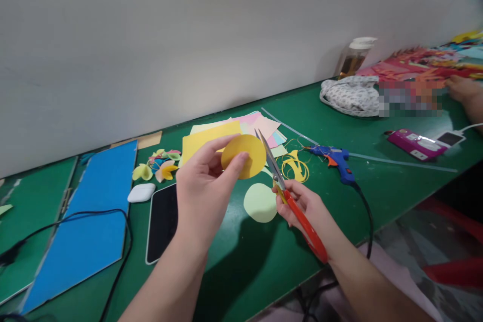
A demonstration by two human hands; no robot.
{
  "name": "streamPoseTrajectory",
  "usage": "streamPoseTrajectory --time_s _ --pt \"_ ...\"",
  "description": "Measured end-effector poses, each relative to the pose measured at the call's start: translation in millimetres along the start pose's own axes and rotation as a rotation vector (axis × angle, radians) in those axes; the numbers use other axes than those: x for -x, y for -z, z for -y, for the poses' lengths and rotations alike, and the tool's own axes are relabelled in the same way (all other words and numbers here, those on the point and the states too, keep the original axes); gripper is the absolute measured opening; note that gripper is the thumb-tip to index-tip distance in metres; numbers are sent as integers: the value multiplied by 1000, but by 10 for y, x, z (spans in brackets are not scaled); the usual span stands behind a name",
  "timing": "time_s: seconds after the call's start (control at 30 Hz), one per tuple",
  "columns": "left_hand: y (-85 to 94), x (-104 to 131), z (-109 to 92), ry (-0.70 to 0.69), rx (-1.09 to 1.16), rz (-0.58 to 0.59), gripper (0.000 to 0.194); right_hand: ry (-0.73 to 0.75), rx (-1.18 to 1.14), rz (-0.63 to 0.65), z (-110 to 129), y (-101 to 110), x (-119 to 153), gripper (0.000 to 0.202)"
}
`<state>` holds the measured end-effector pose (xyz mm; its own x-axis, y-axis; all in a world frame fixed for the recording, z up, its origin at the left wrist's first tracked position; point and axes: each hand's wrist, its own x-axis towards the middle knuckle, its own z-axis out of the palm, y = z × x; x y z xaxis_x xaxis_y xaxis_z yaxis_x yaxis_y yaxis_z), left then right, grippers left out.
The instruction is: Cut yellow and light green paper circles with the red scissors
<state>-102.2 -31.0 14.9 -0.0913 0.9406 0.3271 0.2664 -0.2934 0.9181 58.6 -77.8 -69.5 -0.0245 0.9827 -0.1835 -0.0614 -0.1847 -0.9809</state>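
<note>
A round yellow paper disc (255, 153) is pinched between the thumb and fingers of my left hand (206, 176), raised above the table. My right hand (302, 206) is closed around red-handled scissors (290, 198), whose blades point up and away, slightly parted, beside the disc's right edge. Beneath them a pale green paper circle (259, 203) lies on the green table. Curled yellow paper offcuts (296, 167) rest just beyond the scissors. Behind my left hand is a stack of coloured paper (211, 133).
A blue glue gun (335, 158) trails a black cord to the right. Left are paper flowers (160, 163), a white earbud case (141, 192), a tablet or phone (160, 226) and a blue board (90, 221). Another person's hand (466, 93) is far right, near a purple box (415, 144).
</note>
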Motion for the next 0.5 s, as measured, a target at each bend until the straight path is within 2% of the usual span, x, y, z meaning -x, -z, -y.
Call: streamPoseTrajectory --time_s 0.5 --pt "21 -14 4 -6 3 -8 43 2 -12 24 2 6 15 46"
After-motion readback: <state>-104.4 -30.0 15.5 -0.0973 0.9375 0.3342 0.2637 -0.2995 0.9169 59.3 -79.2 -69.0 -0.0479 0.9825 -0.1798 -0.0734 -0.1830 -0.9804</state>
